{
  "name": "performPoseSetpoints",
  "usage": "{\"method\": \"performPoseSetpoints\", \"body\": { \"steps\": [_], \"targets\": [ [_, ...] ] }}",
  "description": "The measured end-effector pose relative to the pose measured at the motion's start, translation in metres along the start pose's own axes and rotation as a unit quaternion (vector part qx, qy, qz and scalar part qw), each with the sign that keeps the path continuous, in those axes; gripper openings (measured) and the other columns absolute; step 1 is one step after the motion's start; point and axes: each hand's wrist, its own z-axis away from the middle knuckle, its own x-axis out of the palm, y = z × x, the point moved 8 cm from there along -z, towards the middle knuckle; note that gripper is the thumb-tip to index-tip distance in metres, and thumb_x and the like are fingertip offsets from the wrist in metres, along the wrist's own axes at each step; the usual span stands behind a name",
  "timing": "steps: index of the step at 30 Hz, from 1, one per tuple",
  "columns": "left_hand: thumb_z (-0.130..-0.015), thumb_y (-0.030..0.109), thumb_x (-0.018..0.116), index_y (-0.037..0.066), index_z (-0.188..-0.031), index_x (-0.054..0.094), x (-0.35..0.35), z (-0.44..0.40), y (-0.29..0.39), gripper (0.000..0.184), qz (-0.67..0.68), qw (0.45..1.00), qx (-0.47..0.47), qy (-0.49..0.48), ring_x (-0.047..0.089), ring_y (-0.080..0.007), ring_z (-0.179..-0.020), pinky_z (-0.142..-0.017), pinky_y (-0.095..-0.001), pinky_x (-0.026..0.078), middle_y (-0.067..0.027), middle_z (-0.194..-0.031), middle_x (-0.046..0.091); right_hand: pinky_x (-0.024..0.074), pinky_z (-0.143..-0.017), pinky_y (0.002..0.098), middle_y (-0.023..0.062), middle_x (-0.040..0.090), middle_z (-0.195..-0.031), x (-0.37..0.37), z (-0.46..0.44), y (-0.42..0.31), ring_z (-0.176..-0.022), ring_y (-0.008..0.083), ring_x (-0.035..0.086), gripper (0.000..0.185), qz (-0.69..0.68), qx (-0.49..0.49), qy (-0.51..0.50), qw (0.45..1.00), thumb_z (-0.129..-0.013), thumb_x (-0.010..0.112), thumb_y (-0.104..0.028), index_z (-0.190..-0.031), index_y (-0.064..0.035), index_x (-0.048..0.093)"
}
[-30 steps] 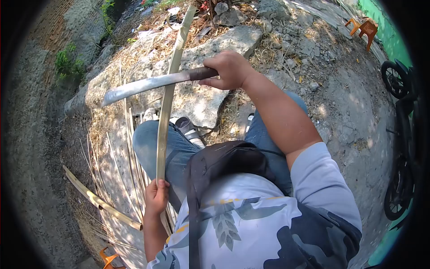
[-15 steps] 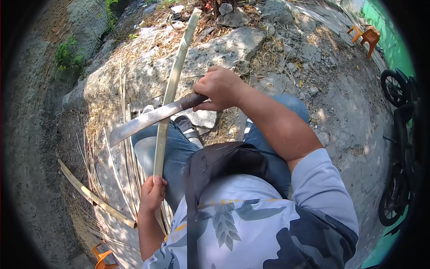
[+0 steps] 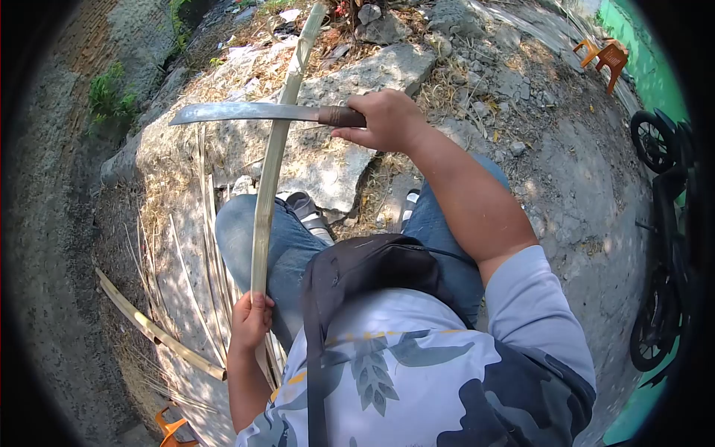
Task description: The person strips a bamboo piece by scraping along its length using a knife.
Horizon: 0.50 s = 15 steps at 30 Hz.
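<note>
My right hand (image 3: 383,121) is closed around the brown handle of a machete (image 3: 246,112). Its long steel blade points left and lies across a pale split bamboo strip (image 3: 269,179), apparently against it. My left hand (image 3: 252,320) grips the lower end of that strip beside my left thigh. From there the strip rises, leaning slightly right, past my knee toward the rocks. More thin bamboo strips (image 3: 212,261) lie on the ground to the left of my leg, and a wider curved bamboo piece (image 3: 160,331) rests farther left.
A concrete slab (image 3: 328,156) with rubble and dry straw lies before my feet. Orange plastic stools stand at the upper right (image 3: 612,63) and lower left (image 3: 171,428). At the right is a parked motorcycle (image 3: 663,231) by a green wall (image 3: 648,67). A black bag (image 3: 372,268) hangs across my front.
My right hand has moved up a little with the machete. The blade has slid farther up the bamboo strip, turning from slanted to nearly level. My left hand keeps its hold.
</note>
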Motion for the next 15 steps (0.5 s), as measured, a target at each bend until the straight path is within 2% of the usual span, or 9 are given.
{"method": "performPoseSetpoints", "body": {
  "steps": [3, 5, 7, 10, 13, 15],
  "targets": [
    [-0.114, 0.039, 0.051, 0.003, -0.097, 0.059, -0.001, 0.001, -0.002, 0.041, 0.004, 1.0, 0.012, 0.012, 0.038, -0.0073, -0.049, -0.046, -0.0259, 0.034, 0.0027, -0.062, 0.044, 0.0547, -0.071, 0.045, 0.0081, 0.069, -0.072, 0.007, 0.0, -0.031, -0.068, 0.0323, 0.07, 0.047, 0.0, -0.093, -0.016, 0.996, -0.085, 0.079, -0.06, -0.084, -0.0143, 0.065],
    [-0.114, 0.04, 0.052, 0.003, -0.097, 0.059, -0.001, 0.001, -0.002, 0.041, 0.003, 1.0, 0.011, 0.017, 0.038, -0.0074, -0.049, -0.046, -0.0261, 0.034, 0.0026, -0.062, 0.045, 0.0536, -0.077, 0.0413, 0.0044, 0.069, -0.071, 0.017, 0.002, -0.051, -0.07, 0.0296, 0.069, 0.042, 0.003, -0.162, -0.009, 0.987, -0.081, 0.081, -0.053, -0.083, -0.0154, 0.064],
    [-0.114, 0.04, 0.052, 0.003, -0.097, 0.059, -0.001, 0.002, -0.001, 0.041, -0.001, 1.0, 0.009, 0.017, 0.038, -0.0076, -0.048, -0.046, -0.0264, 0.034, 0.0026, -0.061, 0.045, 0.0536, -0.078, 0.0409, 0.0039, 0.069, -0.072, 0.026, 0.003, -0.06, -0.07, 0.029, 0.069, 0.04, 0.014, -0.185, -0.047, 0.981, -0.079, 0.082, -0.051, -0.083, -0.0156, 0.064],
    [-0.113, 0.04, 0.052, 0.003, -0.097, 0.059, -0.001, 0.002, 0.0, 0.041, -0.012, 1.0, 0.008, 0.016, 0.039, -0.0076, -0.048, -0.046, -0.0264, 0.034, 0.0026, -0.061, 0.045, 0.0536, -0.077, 0.0416, 0.0049, 0.069, -0.071, 0.024, 0.0, -0.047, -0.07, 0.0292, 0.069, 0.039, 0.024, -0.18, -0.015, 0.983, -0.077, 0.083, -0.05, -0.084, -0.0159, 0.066],
    [-0.113, 0.041, 0.053, 0.002, -0.097, 0.059, -0.001, 0.0, 0.001, 0.042, -0.019, 1.0, 0.01, 0.022, 0.038, -0.0074, -0.048, -0.046, -0.0262, 0.034, 0.0028, -0.06, 0.045, 0.0545, -0.074, 0.0431, 0.0057, 0.07, -0.072, 0.009, -0.002, -0.011, -0.069, 0.0309, 0.07, 0.039, 0.032, -0.072, 0.01, 0.997, -0.077, 0.082, -0.052, -0.084, -0.0164, 0.069],
    [-0.113, 0.041, 0.054, 0.002, -0.097, 0.059, 0.001, 0.001, 0.002, 0.042, -0.019, 1.0, 0.002, 0.024, 0.038, -0.0073, -0.048, -0.046, -0.0261, 0.034, 0.0031, -0.06, 0.045, 0.0569, -0.073, 0.0474, 0.009, 0.072, -0.076, 0.009, -0.004, 0.018, -0.074, 0.0341, 0.072, 0.044, 0.016, 0.039, -0.02, 0.999, -0.08, 0.08, -0.057, -0.084, -0.0144, 0.07]
  ]
}}
